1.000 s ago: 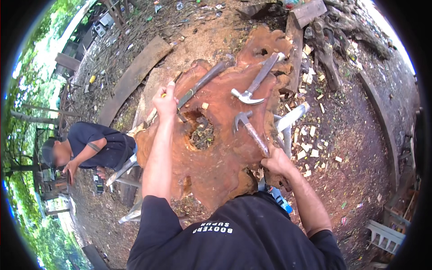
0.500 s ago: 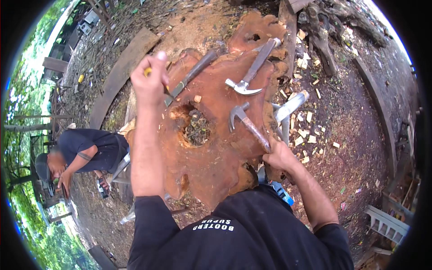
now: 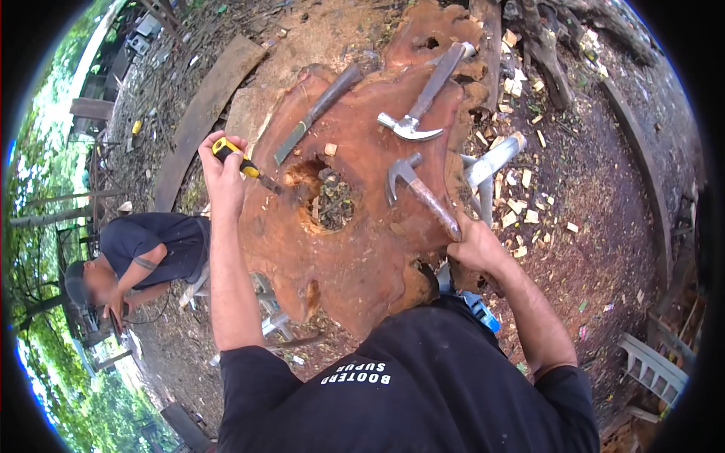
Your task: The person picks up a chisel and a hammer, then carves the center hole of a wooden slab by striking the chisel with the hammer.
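A chisel [image 3: 249, 167] with a yellow and black handle is gripped in my left hand [image 3: 221, 175]. Its dark blade slants down to the right, with the tip just left of a ragged hole in the reddish wood slab [image 3: 340, 272]. My right hand [image 3: 477, 246] is closed round the handle end of a claw hammer [image 3: 428, 201]; the hammer's head is over the slab, right of the hole. Beyond it lies a second claw hammer [image 3: 429, 97]. Another chisel [image 3: 321, 109], dark-handled with a flat blade, rests left of that hammer. A small wood chip [image 3: 331, 149] sits above the hole.
At the left a person [image 3: 155, 245] in dark clothes bends over. A long board [image 3: 204, 124] lies on the ground beyond my left hand. Pale wood chips [image 3: 517, 205] are scattered right of the slab, near a metal leg [image 3: 495, 160]. Logs [image 3: 547, 64] lie at the far right.
My left hand has come down and left, turning the chisel so its handle shows and its blade points toward the hole. The right hand and hammer have hardly moved. The person at left has shifted slightly.
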Tool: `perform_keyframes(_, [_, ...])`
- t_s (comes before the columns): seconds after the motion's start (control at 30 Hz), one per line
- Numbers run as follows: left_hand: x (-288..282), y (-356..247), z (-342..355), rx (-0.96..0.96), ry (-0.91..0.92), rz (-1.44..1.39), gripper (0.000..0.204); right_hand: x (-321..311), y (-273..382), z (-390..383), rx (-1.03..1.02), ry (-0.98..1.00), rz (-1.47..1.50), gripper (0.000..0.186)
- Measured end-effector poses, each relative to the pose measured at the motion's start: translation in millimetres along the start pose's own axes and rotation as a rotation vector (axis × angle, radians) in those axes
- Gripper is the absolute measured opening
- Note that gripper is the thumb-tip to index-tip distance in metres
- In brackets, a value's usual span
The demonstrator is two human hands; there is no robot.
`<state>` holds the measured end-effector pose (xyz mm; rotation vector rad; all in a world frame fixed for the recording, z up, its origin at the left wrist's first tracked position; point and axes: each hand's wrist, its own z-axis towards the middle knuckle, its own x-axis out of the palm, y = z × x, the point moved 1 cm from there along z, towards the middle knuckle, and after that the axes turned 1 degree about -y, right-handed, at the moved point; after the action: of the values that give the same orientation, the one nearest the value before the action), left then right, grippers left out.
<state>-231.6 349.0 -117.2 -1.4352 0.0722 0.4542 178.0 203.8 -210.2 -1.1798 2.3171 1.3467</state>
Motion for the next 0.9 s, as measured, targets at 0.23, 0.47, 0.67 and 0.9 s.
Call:
perform_keyframes(0.23, [-6.5,5.9,2.0,0.07,0.034,0.394,0.035,0.7,1.1,-0.6,0.009,0.008,-0.013,0.056])
perform_keyframes(0.47, [23.5,-3.3,3.5,-0.033,0.133,0.013,0.028,2.6,-2.7,0.7,-0.014,0.0,-0.017,0.055])
perform_keyframes(0.67, [34.1,-2.4,4.3,-0.058,0.198,-0.294,0.015,-2.4,-2.5,0.8,0.03,0.049,-0.002,0.052])
perform_keyframes(0.9, [24.6,17.6,-17.4,-0.07,0.038,-0.436,0.016,-5.8,4.1,-3.6,-0.002,0.017,-0.026,0.052])
